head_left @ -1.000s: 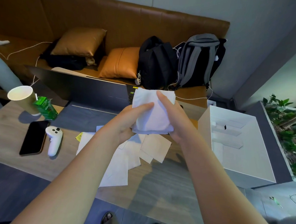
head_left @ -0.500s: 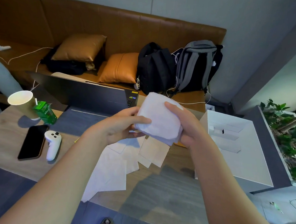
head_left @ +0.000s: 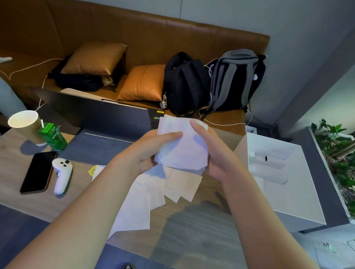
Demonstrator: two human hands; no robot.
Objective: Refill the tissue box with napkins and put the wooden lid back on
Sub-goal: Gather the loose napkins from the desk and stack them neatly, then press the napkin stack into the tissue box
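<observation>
Both hands, left hand (head_left: 150,151) and right hand (head_left: 213,155), grip a napkin stack (head_left: 182,147) above the tabletop (head_left: 197,230), more loose napkins (head_left: 144,201) lie uncollected, and no tissue box or wooden lid shows, so refilling seems barely begun.

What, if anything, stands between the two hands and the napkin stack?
Nothing: the left hand and the right hand both already grip the napkin stack above the table. No tissue box is identifiable in view.
</observation>
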